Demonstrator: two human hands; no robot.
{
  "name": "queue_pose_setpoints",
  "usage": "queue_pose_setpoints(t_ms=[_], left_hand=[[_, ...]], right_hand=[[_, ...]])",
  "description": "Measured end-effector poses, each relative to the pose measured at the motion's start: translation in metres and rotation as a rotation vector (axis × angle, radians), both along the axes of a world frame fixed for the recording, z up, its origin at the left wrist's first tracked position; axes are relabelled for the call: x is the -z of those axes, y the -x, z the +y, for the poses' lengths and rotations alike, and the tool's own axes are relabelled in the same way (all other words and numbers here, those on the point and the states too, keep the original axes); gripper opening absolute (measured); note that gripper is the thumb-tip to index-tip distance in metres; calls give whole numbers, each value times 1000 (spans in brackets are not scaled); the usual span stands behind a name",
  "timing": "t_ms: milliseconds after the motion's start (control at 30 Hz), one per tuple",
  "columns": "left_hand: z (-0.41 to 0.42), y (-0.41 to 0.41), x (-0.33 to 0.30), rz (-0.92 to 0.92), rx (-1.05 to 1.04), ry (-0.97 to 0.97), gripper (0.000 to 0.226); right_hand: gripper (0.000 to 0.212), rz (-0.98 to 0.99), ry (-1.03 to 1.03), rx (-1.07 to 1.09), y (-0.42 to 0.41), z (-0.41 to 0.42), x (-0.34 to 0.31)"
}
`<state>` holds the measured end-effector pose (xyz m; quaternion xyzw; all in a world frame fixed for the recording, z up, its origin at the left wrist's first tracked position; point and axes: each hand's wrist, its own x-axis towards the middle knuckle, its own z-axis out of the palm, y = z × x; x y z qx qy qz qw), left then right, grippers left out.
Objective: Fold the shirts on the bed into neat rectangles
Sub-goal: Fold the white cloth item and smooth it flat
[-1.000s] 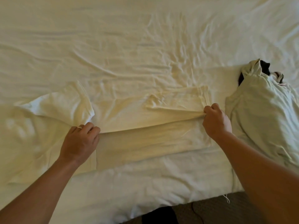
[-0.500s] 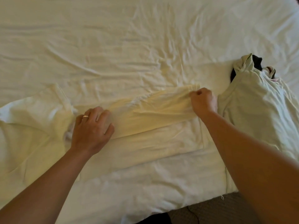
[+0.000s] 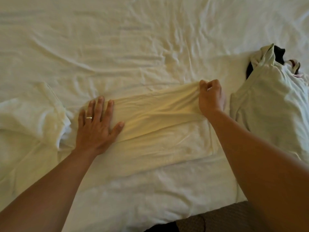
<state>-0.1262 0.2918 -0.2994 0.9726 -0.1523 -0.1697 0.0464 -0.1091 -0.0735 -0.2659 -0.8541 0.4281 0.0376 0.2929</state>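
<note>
Left hand [image 3: 97, 128] has flattened onto the cream shirt [image 3: 158, 118]; right hand [image 3: 209, 97] pinches its edge

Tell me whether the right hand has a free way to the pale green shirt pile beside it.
Probably yes: the right hand pinches the cream shirt just beside the pale green shirt pile, nothing between them.

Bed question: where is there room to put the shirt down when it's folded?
The biggest bare patch of the bed sheet is the far stretch beyond both hands. A smaller strip lies along the near edge, below the cream shirt. It is crowded on the right by the pale green shirt pile, and on the left by the shirt's bunched end.
</note>
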Motion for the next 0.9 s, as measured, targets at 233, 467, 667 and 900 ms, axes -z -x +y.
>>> queue_pose_setpoints(t_ms=[233,467,667,900], left_hand=[[-1,1,2,19,-35,6,85],[1,2,5,13,1,19,98],[2,3,8,3,14,15,110],[2,3,14,-53,43,-17,112]], right_hand=[[34,132,157,-274,32,-2,-3],[37,102,251,-239,34,-25,-2],[50,-159,347,-698,39,49,1],[70,192,299,-914,53,43,26]])
